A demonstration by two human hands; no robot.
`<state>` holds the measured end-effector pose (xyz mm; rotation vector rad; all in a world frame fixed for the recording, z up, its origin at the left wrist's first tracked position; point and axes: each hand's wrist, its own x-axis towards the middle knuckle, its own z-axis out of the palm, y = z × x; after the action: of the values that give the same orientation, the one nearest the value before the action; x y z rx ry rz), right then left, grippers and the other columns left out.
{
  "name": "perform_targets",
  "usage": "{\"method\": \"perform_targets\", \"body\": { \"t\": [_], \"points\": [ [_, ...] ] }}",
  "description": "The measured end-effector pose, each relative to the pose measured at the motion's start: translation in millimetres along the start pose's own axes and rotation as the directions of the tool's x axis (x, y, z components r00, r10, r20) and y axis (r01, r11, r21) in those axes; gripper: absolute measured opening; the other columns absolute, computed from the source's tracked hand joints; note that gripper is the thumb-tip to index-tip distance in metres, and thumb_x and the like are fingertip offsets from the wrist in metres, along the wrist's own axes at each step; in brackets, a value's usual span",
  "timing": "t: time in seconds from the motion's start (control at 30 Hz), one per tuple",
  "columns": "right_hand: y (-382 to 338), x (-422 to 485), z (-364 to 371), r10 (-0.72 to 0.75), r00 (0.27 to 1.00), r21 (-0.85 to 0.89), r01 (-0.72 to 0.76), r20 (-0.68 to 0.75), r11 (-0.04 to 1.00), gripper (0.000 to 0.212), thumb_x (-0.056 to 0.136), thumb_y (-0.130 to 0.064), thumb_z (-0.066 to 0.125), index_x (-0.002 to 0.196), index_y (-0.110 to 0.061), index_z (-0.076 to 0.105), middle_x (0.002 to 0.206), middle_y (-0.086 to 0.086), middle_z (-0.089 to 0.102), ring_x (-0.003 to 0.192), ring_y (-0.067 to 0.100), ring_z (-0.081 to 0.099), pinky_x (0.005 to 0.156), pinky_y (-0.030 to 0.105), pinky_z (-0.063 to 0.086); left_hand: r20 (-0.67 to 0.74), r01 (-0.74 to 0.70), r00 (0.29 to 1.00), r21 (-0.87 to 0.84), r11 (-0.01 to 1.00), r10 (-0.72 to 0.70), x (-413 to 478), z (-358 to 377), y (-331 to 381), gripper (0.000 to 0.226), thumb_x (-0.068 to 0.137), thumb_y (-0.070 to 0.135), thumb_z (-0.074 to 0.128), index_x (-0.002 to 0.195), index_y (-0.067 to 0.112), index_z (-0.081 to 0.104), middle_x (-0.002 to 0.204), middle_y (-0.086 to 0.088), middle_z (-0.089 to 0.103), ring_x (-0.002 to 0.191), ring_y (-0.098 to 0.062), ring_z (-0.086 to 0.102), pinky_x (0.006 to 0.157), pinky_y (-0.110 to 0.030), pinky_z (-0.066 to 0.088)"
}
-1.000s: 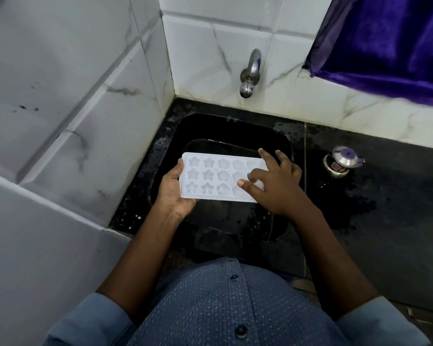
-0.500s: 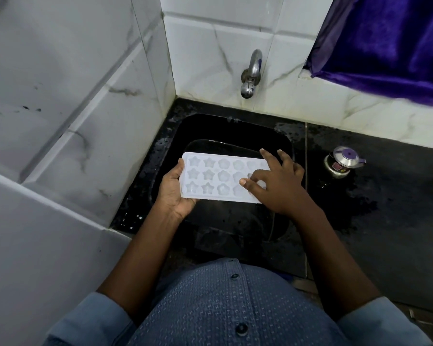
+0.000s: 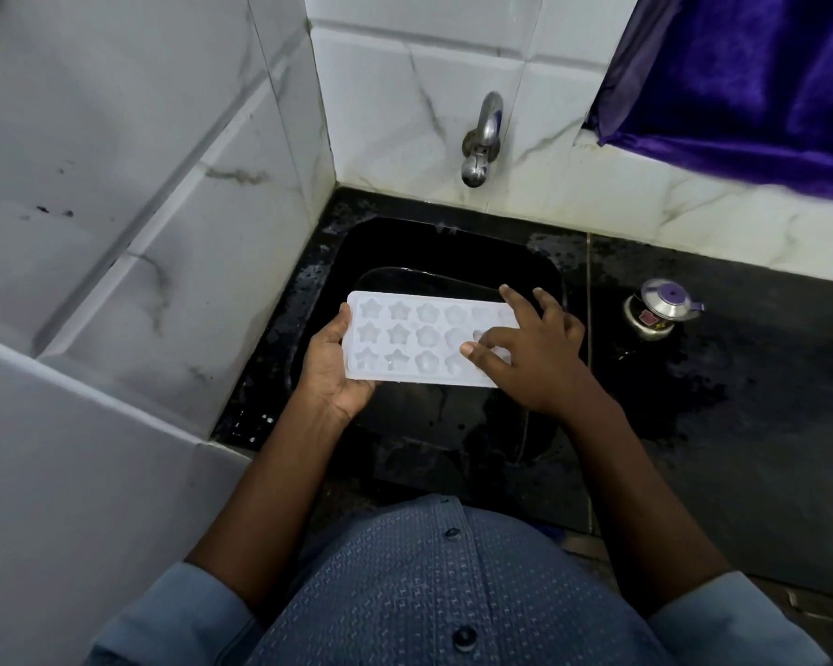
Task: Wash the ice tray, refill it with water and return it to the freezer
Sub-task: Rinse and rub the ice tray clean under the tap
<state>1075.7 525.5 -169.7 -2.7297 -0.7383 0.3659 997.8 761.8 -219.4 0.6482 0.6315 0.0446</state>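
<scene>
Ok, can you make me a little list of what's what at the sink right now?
what: white ice tray with star and flower cups
where: over the black sink
holding: left hand grips its left end
touching: right hand, fingers on its right end
water: tap on the wall, no stream seen
nearby: steel pot on the counter, purple cloth

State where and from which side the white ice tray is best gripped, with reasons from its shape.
Take the ice tray by the rim of a short end, coming in from that side, as the left hand does. It is long, thin and held level, cavities up, so an end grip probably keeps it flat.
</scene>
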Motion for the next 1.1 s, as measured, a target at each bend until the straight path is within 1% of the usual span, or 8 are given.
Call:
{"method": "perform_targets", "body": {
  "t": [0.17,0.33,0.5,0.6,0.73,0.9,1.0,1.1],
  "points": [
    [1.4,0.3,0.9,-0.010,0.999,-0.034,0.008,-0.050,0.999,0.051,0.098,-0.075,0.035,0.119,-0.044,0.070,0.174,-0.002,0.008,0.158,0.028,-0.008,0.121,0.055,-0.003,-0.005,0.000,1.000,-0.015,1.000,0.000,1.1,0.3,0.5,0.052,0.109,0.046,0.046,0.134,0.005,0.066,0.128,-0.021,0.073,0.113,-0.038,0.074,0.093,-0.056,0.058],
    [-1.4,1.2,3.8,-0.031,0.999,-0.010,0.031,-0.023,0.999,0.053,0.097,-0.075,0.039,0.111,-0.037,0.072,0.174,-0.002,0.010,0.158,0.026,-0.008,0.120,0.054,-0.003,-0.003,0.010,1.000,-0.010,1.000,-0.010,1.7,0.2,-1.4,0.054,0.108,0.047,0.047,0.135,0.004,0.065,0.129,-0.022,0.073,0.113,-0.039,0.074,0.091,-0.056,0.058],
    [1.5,0.8,5.6,-0.020,1.000,0.020,0.020,-0.020,1.000,0.050,0.097,-0.075,0.039,0.117,-0.040,0.069,0.174,-0.005,0.008,0.158,0.025,-0.009,0.120,0.054,-0.004,0.000,0.001,1.000,-0.002,1.000,-0.001,1.9,0.4,-0.3,0.052,0.109,0.047,0.046,0.134,0.005,0.066,0.128,-0.021,0.073,0.111,-0.038,0.075,0.088,-0.054,0.060],
    [3.4,0.1,1.2,-0.023,1.000,0.041,0.024,-0.020,0.999,0.045,0.098,-0.073,0.041,0.110,-0.045,0.074,0.174,-0.007,0.009,0.158,0.023,-0.009,0.120,0.052,-0.004,-0.003,0.004,1.000,0.002,1.000,-0.004,2.4,-0.9,-0.4,0.053,0.109,0.047,0.046,0.135,0.005,0.065,0.129,-0.021,0.073,0.112,-0.038,0.074,0.089,-0.054,0.060],
    [11.9,0.3,-7.2,-0.026,0.995,0.104,0.037,-0.099,0.994,0.035,0.098,-0.069,0.047,0.105,-0.045,0.071,0.173,-0.009,0.015,0.159,0.021,-0.004,0.119,0.053,0.001,-0.019,0.003,1.000,-0.016,1.000,-0.003,4.5,-3.1,-0.3,0.051,0.109,0.046,0.046,0.134,0.006,0.066,0.129,-0.021,0.073,0.112,-0.038,0.074,0.090,-0.055,0.059],
    [30.5,0.2,-12.8,0.020,0.994,0.043,-0.015,-0.108,0.999,0.036,0.092,-0.073,0.052,0.096,-0.042,0.068,0.173,-0.006,0.014,0.158,0.024,-0.003,0.119,0.058,0.004,-0.029,-0.001,1.000,-0.068,0.998,-0.001,9.0,-5.0,1.7,0.052,0.109,0.044,0.047,0.138,0.004,0.064,0.132,-0.022,0.071,0.119,-0.040,0.070,0.098,-0.059,0.055],
    [35.5,-1.9,-12.2,0.025,0.997,0.031,-0.023,-0.068,0.999,0.035,0.092,-0.073,0.053,0.103,-0.042,0.067,0.174,-0.006,0.011,0.158,0.024,-0.006,0.120,0.058,0.003,-0.020,-0.004,1.000,-0.072,0.997,0.003,10.0,-5.3,2.9,0.051,0.109,0.044,0.047,0.135,0.004,0.065,0.131,-0.022,0.072,0.116,-0.040,0.072,0.094,-0.058,0.056],
    [35.0,-3.0,-11.0,0.016,0.999,0.001,-0.016,-0.036,1.000,0.042,0.093,-0.075,0.049,0.115,-0.045,0.068,0.174,-0.006,0.008,0.158,0.024,-0.008,0.120,0.058,0.003,-0.010,-0.006,1.000,-0.054,0.999,0.006,10.3,-4.0,2.4,0.052,0.110,0.045,0.046,0.137,0.004,0.064,0.132,-0.022,0.072,0.117,-0.040,0.071,0.094,-0.058,0.057]
  ]
}}
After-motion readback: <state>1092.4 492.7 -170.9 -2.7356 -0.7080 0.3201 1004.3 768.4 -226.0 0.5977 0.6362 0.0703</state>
